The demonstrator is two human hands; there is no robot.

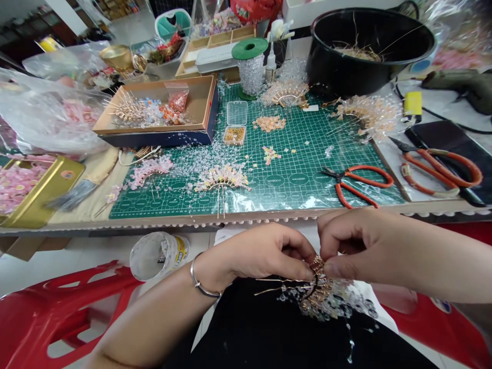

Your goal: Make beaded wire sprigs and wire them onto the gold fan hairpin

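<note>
Over my lap, my left hand (277, 253) pinches one end of a beaded hair comb (321, 300), gold wire with clear beads. Its long gold prongs point left and a beaded strand hangs down. My right hand (353, 246) is closed at the same end, thumb and fingertips against the gold wire; any small piece between them is hidden. On the green cutting mat (292, 192) lie another hairpiece with pale flowers (223, 179), a pink one (149, 171) and orange-handled pliers (357, 179).
Orange-handled scissors (442, 166) lie at the right beside a black tub (369, 56). A cardboard box (161, 128) of beaded pieces, a bead spool (250, 66) and a small case of gold beads (235, 128) stand behind. Red stools (77, 318) flank my lap.
</note>
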